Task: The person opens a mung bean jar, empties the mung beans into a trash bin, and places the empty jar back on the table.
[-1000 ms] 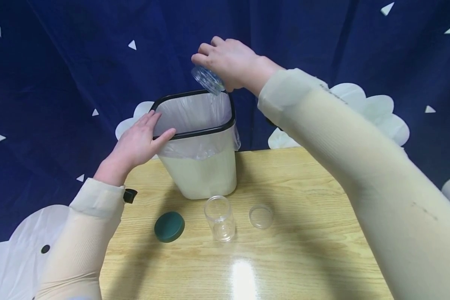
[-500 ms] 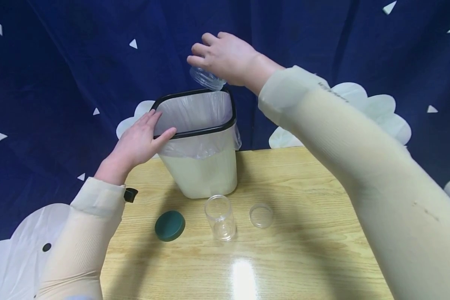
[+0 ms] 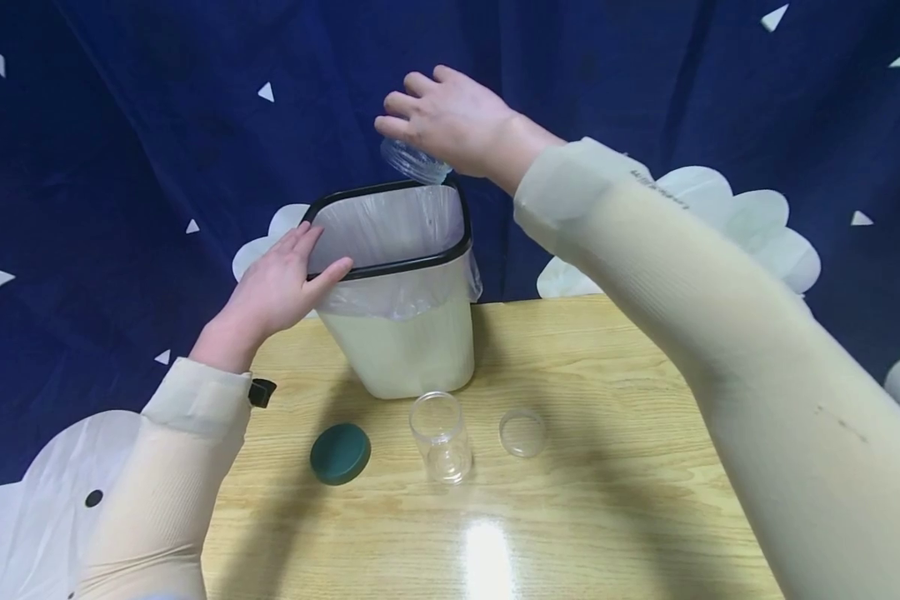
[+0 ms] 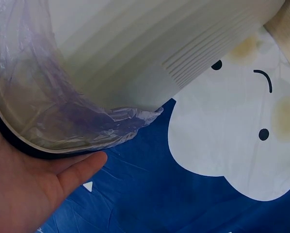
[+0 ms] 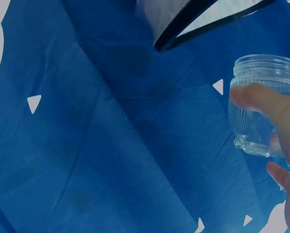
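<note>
My right hand (image 3: 457, 121) grips a clear glass jar (image 3: 414, 162) just above the far rim of a cream trash bin (image 3: 412, 346). The jar is tipped with its threaded mouth toward the bin; the right wrist view shows the jar (image 5: 264, 109) looking see-through, with finger and thumb around its ribbed side. My left hand (image 3: 270, 287) rests on the bin's black rim at the left near corner, thumb and fingers spread and fairly straight. In the left wrist view, a thumb lies along the rim's outside and the other fingers are hidden.
A clear plastic liner (image 3: 397, 298) folds over the bin's rim. On the wooden table (image 3: 607, 417) stand a clear open cylinder (image 3: 441, 439), a dark green round lid (image 3: 340, 453) and a clear round lid (image 3: 522, 432). A blue curtain (image 3: 607, 75) with white clouds hangs behind.
The right hand has shifted slightly left and turned, tipping the jar further over; between the last two frames it barely moves. The left hand has stayed on the rim.
</note>
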The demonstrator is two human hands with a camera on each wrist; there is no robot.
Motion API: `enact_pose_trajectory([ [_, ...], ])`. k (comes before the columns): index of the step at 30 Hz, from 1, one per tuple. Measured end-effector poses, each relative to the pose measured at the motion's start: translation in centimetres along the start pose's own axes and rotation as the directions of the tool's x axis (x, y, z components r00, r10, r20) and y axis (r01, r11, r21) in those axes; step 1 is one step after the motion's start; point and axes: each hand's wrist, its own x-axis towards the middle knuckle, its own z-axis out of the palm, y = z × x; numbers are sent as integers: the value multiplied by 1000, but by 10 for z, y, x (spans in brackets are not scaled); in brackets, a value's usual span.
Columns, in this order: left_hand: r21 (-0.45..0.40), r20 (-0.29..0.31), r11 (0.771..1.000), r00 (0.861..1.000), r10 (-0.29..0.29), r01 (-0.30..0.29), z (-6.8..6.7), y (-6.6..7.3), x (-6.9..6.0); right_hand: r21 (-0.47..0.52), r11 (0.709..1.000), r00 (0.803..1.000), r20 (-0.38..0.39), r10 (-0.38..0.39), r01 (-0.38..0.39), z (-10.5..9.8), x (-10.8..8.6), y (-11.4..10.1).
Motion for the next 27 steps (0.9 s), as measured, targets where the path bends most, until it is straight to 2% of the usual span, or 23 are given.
enact_pose_trajectory([
  [7,0,0,1000,1000,-6,6,-2,1,-1,12,1000,1000,3,1,-1,2,-2,2],
  [15,1,4,1000,1000,-2,2,-1,0,0,3,1000,998,-58,30,-30,-3,0,1],
  [27,7,1,1000,1000,1,-1,-2,0,1,29,1000,1000,-2,-11,11,4,-3,-1],
])
